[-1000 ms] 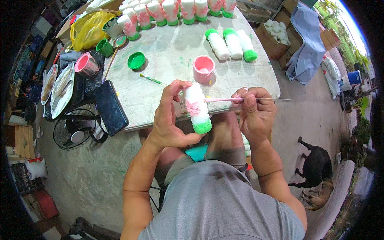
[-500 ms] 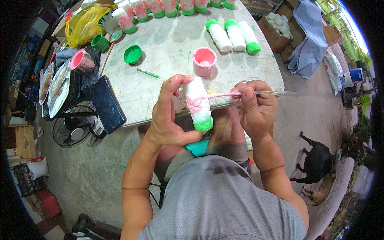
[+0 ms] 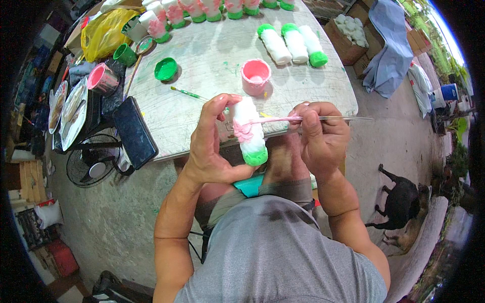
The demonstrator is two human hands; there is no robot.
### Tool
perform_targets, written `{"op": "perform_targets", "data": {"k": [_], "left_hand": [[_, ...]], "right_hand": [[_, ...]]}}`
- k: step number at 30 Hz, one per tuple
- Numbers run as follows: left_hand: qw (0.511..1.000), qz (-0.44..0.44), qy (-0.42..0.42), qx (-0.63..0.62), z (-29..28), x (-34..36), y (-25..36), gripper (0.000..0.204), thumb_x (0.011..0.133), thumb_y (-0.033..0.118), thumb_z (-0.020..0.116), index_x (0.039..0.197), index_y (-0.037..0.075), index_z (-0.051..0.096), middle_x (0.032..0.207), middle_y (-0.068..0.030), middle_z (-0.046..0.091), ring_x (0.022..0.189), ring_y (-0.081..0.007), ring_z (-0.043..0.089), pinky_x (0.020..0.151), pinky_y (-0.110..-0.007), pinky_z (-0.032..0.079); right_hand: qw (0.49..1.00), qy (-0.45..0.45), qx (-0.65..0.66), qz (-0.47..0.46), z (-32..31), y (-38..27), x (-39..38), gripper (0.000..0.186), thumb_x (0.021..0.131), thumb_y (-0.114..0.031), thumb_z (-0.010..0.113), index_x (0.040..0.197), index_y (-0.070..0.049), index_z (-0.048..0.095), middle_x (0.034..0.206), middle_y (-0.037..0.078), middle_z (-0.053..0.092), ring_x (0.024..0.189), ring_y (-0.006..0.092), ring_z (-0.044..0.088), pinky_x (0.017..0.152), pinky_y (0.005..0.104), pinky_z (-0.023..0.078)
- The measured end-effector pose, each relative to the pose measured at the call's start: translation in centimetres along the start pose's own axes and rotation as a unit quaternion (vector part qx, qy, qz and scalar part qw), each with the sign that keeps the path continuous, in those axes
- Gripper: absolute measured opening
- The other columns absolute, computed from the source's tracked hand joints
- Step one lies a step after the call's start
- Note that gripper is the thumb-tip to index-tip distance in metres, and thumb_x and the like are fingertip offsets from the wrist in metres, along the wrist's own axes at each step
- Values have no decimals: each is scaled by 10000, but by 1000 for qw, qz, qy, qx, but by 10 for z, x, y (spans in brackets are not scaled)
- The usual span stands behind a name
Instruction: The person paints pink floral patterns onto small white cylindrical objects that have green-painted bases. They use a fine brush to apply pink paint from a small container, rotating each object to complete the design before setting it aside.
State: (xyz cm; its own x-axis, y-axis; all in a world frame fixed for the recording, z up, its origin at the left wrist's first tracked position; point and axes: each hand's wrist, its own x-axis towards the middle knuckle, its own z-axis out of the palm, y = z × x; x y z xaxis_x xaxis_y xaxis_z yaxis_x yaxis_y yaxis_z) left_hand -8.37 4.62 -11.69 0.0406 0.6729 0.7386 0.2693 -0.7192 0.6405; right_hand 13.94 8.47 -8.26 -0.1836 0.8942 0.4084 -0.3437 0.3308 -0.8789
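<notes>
- Paintbrush pinched in our right hand meets the pink relief on a white cylinder, tilted before the table.
- Our left hand clasps the cylinder end to end, thumb at the green end; we best keep fingertips off any wet paint.
- Light, short strokes should help us spare the white ground around the petals.
- Beyond stands our pink paint cup; modest loads likely prevent drips.

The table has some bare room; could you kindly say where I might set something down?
Bare patches lie between the green dish and the pink pot, and between the three lying rolls and the right hand. Standing rolls crowd the far edge; the left, around the yellow bag, is crowded too.
</notes>
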Motion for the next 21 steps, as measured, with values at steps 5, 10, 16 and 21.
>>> {"op": "perform_targets", "data": {"k": [5,10,16,21], "left_hand": [[1000,-4,-1,-9,0,0,1,1229,498,155,885,1577,55,305,1387,-180,561,1244,-273,554,948,-366,413],[999,-15,1,-35,0,-2,1,1257,499,173,903,1590,37,292,1397,-172,559,1244,-254,549,970,-350,397],[999,-8,-5,-46,-3,1,1,1238,492,201,913,1568,1,335,1381,-165,568,1239,-245,548,963,-335,397],[1000,-6,-10,-27,-3,0,2,1239,499,205,897,1575,1,317,1399,-176,541,1245,-262,537,1012,-353,383]], "right_hand": [[999,35,7,-6,-3,1,-3,98,1046,-92,624,1039,4,611,970,122,705,866,128,631,799,278,534],[996,30,79,-9,-9,0,-14,115,1041,-112,636,1034,-2,600,944,132,683,836,166,616,773,305,519],[997,29,64,-20,-20,-1,-30,168,1044,-169,640,1013,-10,594,912,117,657,801,192,594,753,342,503],[998,-1,3,-65,-20,-4,-39,202,1042,-185,643,988,2,589,867,111,649,788,195,605,737,345,514]]}}
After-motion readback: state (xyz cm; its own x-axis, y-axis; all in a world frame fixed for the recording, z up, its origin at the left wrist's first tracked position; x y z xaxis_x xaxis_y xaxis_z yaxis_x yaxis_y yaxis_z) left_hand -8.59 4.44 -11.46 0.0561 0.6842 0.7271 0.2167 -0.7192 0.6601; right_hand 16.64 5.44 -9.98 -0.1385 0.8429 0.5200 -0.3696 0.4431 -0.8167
